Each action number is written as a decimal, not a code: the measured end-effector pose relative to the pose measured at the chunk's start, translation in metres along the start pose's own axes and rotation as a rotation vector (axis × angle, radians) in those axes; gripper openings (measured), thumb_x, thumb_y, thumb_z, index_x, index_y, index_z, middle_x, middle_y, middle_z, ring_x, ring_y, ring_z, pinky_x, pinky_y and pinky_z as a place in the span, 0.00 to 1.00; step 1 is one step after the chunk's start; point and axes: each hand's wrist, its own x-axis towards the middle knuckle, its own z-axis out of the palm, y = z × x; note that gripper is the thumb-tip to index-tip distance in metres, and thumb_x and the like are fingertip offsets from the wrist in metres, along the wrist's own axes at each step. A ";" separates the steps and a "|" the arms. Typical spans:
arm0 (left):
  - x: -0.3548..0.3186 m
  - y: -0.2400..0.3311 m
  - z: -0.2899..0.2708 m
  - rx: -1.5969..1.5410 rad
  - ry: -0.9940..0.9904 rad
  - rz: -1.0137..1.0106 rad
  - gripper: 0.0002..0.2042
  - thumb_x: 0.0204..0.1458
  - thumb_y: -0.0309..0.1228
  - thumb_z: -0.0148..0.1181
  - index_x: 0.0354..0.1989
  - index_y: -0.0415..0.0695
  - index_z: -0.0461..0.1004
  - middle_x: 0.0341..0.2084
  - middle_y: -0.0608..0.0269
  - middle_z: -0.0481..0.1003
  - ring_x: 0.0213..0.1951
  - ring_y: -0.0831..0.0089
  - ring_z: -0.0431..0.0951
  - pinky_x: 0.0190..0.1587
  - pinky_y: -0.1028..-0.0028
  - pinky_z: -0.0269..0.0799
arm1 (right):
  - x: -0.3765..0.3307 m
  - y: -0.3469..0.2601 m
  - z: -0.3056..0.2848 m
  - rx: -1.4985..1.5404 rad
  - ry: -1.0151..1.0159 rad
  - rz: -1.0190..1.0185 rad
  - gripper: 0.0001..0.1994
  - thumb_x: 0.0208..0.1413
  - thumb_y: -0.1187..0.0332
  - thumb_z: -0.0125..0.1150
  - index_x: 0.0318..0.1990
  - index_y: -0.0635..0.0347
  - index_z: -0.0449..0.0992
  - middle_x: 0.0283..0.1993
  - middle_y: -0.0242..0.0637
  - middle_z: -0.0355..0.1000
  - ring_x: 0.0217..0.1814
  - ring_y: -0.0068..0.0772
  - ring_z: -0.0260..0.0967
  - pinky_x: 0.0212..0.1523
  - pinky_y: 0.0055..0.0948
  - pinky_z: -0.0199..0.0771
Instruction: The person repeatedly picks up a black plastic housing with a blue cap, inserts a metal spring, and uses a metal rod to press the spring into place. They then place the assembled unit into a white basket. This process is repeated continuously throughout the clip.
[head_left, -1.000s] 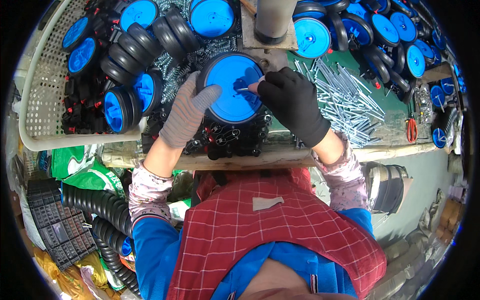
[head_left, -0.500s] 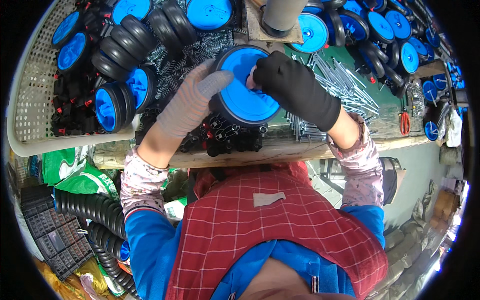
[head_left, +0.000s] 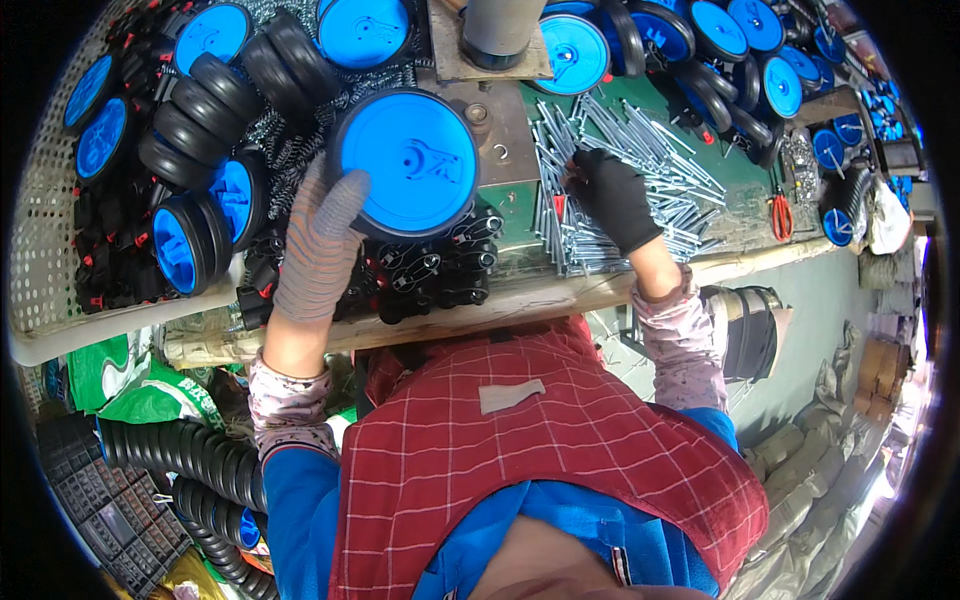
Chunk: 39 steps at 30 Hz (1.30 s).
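One blue wheel (head_left: 410, 165) with a black rim faces the camera in the upper middle of the frame, its back hidden. The left hand (head_left: 322, 235), in a grey striped glove, is clamped on the wheel's left edge: the thumb lies against the front, while the other fingers pass out of sight behind it. Right of centre, the right hand (head_left: 613, 195), in a black glove, reaches over a pile of metal rods (head_left: 672, 165). Its fingers are curled and their tips are hard to make out, so I cannot tell whether they are pinched on a rod.

Black plastic parts (head_left: 430, 275) lie just below the wheel, which covers some of them. At the upper left, a white basket (head_left: 45, 215) holding other wheels (head_left: 213, 38) is cut off by the dark border. A metal post (head_left: 500, 30) runs out at the top edge. Toward the right, a red-handled tool (head_left: 781, 215) lies on the table (head_left: 545, 297), its far end indistinct.
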 end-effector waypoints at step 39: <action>-0.024 -0.049 0.080 -0.343 -0.315 -0.344 0.34 0.60 0.44 0.57 0.68 0.37 0.54 0.57 0.51 0.68 0.57 0.62 0.74 0.59 0.63 0.73 | -0.003 -0.087 -0.111 0.078 -0.233 -0.499 0.38 0.55 0.40 0.55 0.67 0.57 0.65 0.60 0.44 0.67 0.55 0.51 0.67 0.55 0.45 0.70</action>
